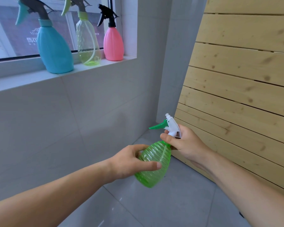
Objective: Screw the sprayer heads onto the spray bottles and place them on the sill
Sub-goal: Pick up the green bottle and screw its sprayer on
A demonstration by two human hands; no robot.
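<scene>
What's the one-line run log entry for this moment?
left hand: holds green bottle | right hand: grips white sprayer head at neck | sill: blue, clear, pink bottles capped | step: fourth bottle not yet placed

A tiled room in a building; grey wall tiles point(56, 120), window sill point(31, 77), leaning pine panel point(244, 79).

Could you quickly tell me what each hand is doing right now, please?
Left hand: closed around the green ribbed bottle, held in the air.
Right hand: closed on the white sprayer head at the bottle's neck.
</scene>
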